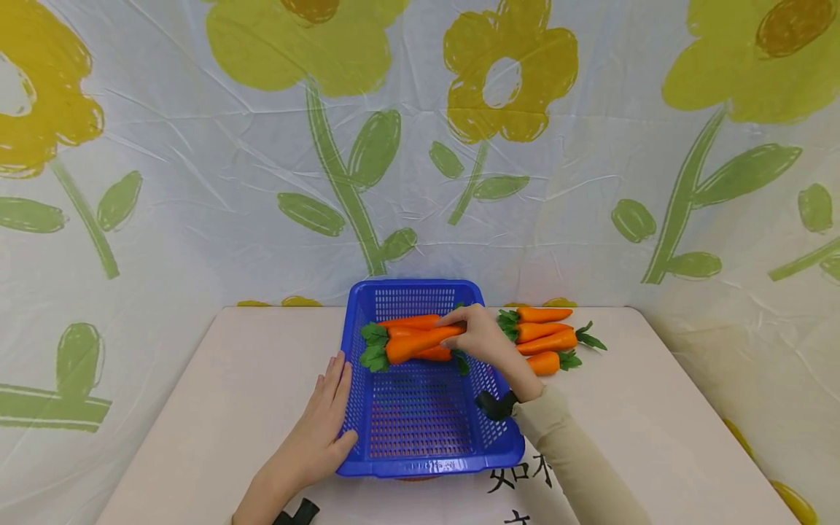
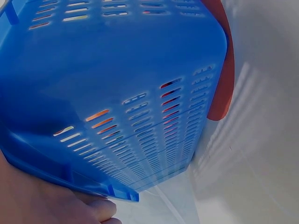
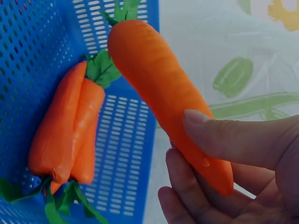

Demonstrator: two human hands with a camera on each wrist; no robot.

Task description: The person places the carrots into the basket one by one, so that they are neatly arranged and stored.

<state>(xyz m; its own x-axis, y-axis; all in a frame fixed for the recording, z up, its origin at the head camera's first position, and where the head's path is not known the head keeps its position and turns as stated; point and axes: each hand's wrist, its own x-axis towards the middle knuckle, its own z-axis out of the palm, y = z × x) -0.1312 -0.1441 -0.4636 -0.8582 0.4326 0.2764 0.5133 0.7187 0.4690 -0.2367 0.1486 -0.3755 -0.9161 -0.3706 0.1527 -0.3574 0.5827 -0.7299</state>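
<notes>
My right hand (image 1: 482, 335) pinches the tapered end of an orange carrot (image 3: 159, 79) between thumb and fingers. Its green leafy top points left, above the blue perforated basket (image 1: 429, 465). Several other carrots (image 3: 58, 126) lie together inside the basket, partly covered by the held one in the head view. My left hand (image 1: 323, 423) rests against the basket's left side, its fingers extended along the rim. In the left wrist view, only part of that hand (image 2: 51, 200) shows beside the basket's slotted wall.
To the right of the basket, several more carrots (image 1: 545, 332) lie on the pale tabletop (image 1: 262, 364). A reddish-brown object (image 2: 224, 88) shows beneath the basket. Black characters (image 1: 508, 474) mark the table's front, and a flower-printed cloth (image 1: 249, 160) hangs behind.
</notes>
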